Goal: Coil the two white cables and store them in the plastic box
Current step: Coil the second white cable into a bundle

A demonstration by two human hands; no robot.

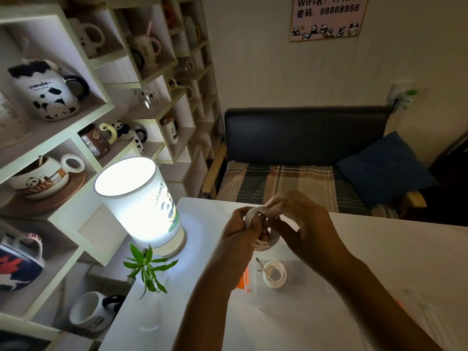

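One white cable (274,274) already lies coiled inside the clear plastic box (293,297) on the counter (379,249), so about half the job looks done. The second cable (263,229) is raised above the box, wound into loops between both hands. The left hand (236,234) pinches the loops closed; the right hand (307,229) wraps fingers around the coil, seemingly tucking its end. Left: lower it into the box

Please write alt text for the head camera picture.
Two hands, left hand and right hand, wind a white cable above a white table. A second coiled cable lies in a clear plastic box; a lit lamp stands left.
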